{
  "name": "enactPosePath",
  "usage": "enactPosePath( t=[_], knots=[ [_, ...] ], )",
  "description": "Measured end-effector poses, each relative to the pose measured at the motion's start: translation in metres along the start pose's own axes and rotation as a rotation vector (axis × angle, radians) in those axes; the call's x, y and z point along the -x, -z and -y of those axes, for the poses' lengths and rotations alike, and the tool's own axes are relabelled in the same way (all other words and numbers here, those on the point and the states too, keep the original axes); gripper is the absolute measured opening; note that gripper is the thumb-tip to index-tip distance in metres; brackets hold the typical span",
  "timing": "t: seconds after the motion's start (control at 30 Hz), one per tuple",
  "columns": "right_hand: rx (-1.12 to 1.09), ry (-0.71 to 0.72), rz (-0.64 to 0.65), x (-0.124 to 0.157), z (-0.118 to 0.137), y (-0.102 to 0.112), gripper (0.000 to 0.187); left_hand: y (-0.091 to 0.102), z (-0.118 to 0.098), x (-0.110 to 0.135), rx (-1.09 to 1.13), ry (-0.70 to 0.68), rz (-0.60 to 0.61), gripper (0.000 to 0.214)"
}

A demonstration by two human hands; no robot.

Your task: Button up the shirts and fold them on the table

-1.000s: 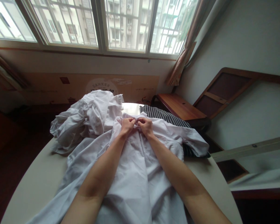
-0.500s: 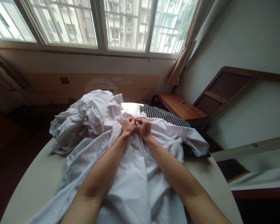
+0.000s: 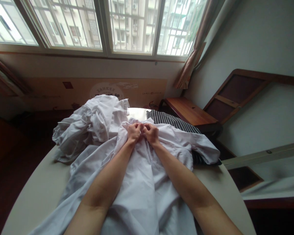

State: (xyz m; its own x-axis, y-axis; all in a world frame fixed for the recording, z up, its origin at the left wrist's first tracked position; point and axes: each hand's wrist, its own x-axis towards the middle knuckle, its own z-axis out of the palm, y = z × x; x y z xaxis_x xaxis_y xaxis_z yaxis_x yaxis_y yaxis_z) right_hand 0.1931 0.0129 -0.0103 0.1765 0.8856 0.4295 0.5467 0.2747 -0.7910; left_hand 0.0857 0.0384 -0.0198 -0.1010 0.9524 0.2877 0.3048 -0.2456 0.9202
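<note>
A white shirt (image 3: 142,189) lies spread over the pale round table (image 3: 36,195), running from the near edge to the far side. My left hand (image 3: 134,132) and my right hand (image 3: 151,133) sit side by side at the shirt's far end, near the collar. Both are closed in a pinch on the white cloth between them, knuckles almost touching. Whatever small part of the shirt the fingertips hold is hidden by the fingers.
A crumpled heap of white garments (image 3: 88,124) lies at the far left of the table. A black-and-white striped cloth (image 3: 173,122) lies under the shirt's right sleeve. A wooden side table (image 3: 189,112) and bed frame stand to the right; cardboard leans under the window.
Both hands have stayed at the collar end, shifting only slightly and working the pinched cloth. The shirt and the heap have not moved.
</note>
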Motion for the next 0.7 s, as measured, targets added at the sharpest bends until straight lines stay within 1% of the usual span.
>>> enactPosePath(
  t=[0.13,0.23,0.33,0.4,0.43,0.5,0.6,0.7],
  knots=[
    [0.091,0.0,-0.048,0.0,0.0,-0.001,0.019,0.001,0.0,0.0,-0.003,-0.014,0.044,0.022],
    [0.174,0.046,-0.05,0.004,0.002,-0.001,0.018,0.0,-0.001,0.001,-0.096,-0.028,0.05,0.018],
    [0.187,0.081,-0.038,0.005,0.003,-0.002,0.018,-0.001,-0.002,0.0,-0.161,-0.026,0.057,0.016],
    [0.121,0.068,-0.041,0.003,0.002,-0.001,0.017,-0.001,-0.002,-0.001,-0.136,-0.017,0.088,0.018],
    [0.052,0.042,-0.037,0.002,0.002,-0.001,0.017,0.0,-0.002,-0.002,-0.117,-0.019,0.106,0.019],
    [-0.14,-0.047,0.013,-0.003,0.0,0.0,0.017,0.002,-0.001,-0.003,-0.1,-0.046,0.12,0.02],
    [-0.4,-0.194,0.129,-0.008,-0.003,0.0,0.018,0.006,-0.001,-0.003,-0.131,-0.11,0.091,0.017],
    [-0.474,-0.256,0.173,-0.011,-0.006,-0.002,0.018,0.009,-0.002,-0.002,-0.209,-0.143,0.058,0.016]
  ],
)
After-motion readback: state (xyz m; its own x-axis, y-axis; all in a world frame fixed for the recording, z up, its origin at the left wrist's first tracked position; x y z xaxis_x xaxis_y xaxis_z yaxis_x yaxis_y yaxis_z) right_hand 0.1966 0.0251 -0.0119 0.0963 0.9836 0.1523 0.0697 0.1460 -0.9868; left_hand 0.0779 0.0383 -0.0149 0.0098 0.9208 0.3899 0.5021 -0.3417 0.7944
